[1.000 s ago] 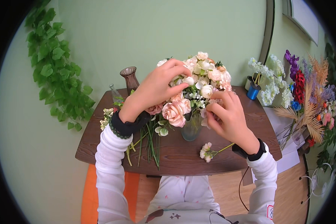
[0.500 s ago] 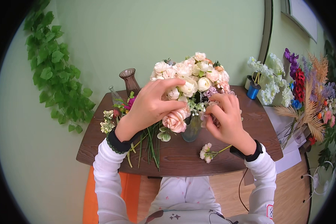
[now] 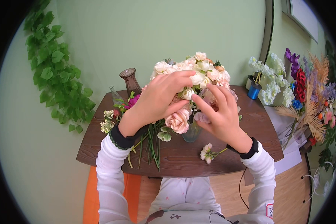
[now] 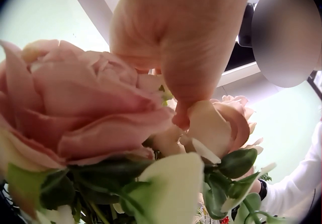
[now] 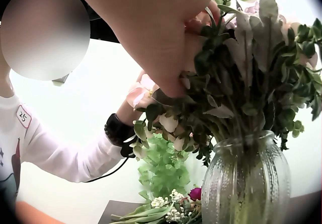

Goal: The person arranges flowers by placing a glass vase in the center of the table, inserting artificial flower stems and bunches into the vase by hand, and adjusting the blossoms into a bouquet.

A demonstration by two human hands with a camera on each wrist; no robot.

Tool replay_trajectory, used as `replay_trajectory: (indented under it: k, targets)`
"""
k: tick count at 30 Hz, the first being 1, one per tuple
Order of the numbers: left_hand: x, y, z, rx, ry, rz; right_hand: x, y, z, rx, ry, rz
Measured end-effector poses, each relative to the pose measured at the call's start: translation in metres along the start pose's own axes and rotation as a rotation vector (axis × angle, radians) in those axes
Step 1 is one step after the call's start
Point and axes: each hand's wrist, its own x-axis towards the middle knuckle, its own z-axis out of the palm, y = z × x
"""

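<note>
A full bouquet of cream, white and pink flowers (image 3: pixel 183 65) stands in a ribbed clear glass vase (image 5: pixel 246 178) on the dark wooden table (image 3: pixel 175 160). My left hand (image 3: pixel 156 95) reaches over its left front, thumb and fingers apart on either side of a white flower (image 3: pixel 187 93). In the left wrist view, the thumb reaches down among the blooms beside a large pink rose (image 4: pixel 90 103). From the right, my right hand (image 3: pixel 224 117) touches the front of the bouquet with loosely spread fingers, close to the same white flower. Its thumb lies by pale purple petals (image 3: pixel 202 117).
A cut white flower stem (image 3: pixel 206 154) lies at the front. Green stems (image 3: pixel 153 147) and small white blossoms (image 3: pixel 107 121) lie on the left, near a brown glass vase (image 3: pixel 130 80). At the right stand a blue spool (image 3: pixel 254 90) and more flowers (image 3: pixel 299 84).
My right hand has uncurled its fingers and moved up and left toward the bouquet's middle. My left hand first shifted downward, then slightly right, over the white flowers.
</note>
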Motion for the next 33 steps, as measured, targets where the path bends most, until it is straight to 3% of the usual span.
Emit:
replay_trajectory:
  k: [6,17,26,28,33]
  targets:
    - [0.004,-0.001,0.005,0.063,-0.053,-0.048,0.009,0.006,0.005,-0.005,-0.005,-0.052]
    - [0.002,-0.007,0.009,0.066,-0.017,0.081,0.011,0.02,0.007,0.139,0.052,-0.097]
    - [0.0,-0.001,0.007,0.03,-0.03,-0.042,0.007,0.019,-0.004,0.005,-0.09,0.109]
    - [0.001,0.0,0.008,0.041,-0.048,-0.033,0.005,0.021,-0.004,0.115,-0.15,0.095]
    - [0.0,-0.003,0.008,0.063,-0.113,-0.049,0.006,0.023,-0.001,0.261,-0.091,0.111]
